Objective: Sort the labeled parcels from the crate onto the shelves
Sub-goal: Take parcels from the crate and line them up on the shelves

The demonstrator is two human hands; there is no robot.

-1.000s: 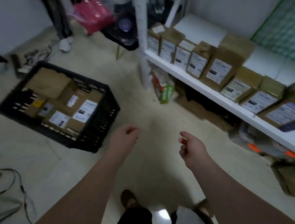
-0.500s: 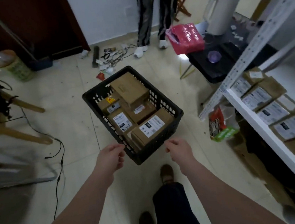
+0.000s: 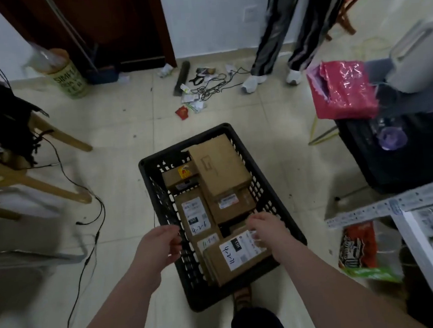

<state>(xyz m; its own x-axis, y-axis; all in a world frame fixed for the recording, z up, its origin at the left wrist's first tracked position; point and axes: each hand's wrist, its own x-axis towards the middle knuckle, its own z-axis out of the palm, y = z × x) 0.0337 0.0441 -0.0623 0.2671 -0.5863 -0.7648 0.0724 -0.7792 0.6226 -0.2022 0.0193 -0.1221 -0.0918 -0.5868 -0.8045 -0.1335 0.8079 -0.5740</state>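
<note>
Crate (image 3: 182, 143) sits on the floor at centre, several labelled parcels left inside. Shelf (image 3: 422, 259) is at the near right and already carries parcels.

Right hand (image 3: 266, 228): fingers bent down onto the far edge of the near parcel (image 3: 228, 266), which leans against the crate's near wall with its label up. The thumb is hidden, so I cannot tell whether the grip has closed.

Left hand (image 3: 158, 246): over the crate's near-left rim, fingers loosely curled, nothing in it.

Step in hand, by my reading: lifting out the near parcel.

Notes for doing it well:
- Hook the fingers well over the far edge and set the thumb on the near face before lifting; cardboard should hold a firm pinch.
- Bring the left hand under the parcel's left side, as it looks broad for one hand.
- Lift straight up so it clears the crate wall and the parcel (image 3: 196, 214) just behind.
- Read the handwritten code on the label before turning to the shelf.
</note>
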